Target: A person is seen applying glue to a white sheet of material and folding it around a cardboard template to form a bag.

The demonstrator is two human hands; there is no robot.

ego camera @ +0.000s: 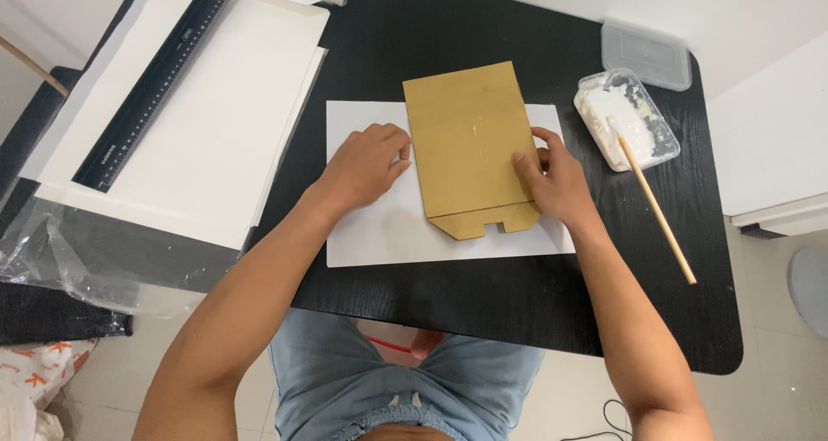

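Observation:
A folded brown paper piece (466,139) lies flat on a white sheet (379,234) on the black table (517,294); a notched flap sticks out at its near end. My left hand (366,163) rests on the white sheet, fingers curled, thumb and fingertips touching the brown paper's left edge. My right hand (552,178) presses on the brown paper's right edge near the lower corner, fingers spread flat over it.
A clear tub of white paste (625,118) with a wooden stick (657,210) leaning in it stands right of the sheet, and its lid (647,55) lies behind. At left are stacked white sheets (207,122), a black ruler (155,79) and crumpled clear plastic (60,260).

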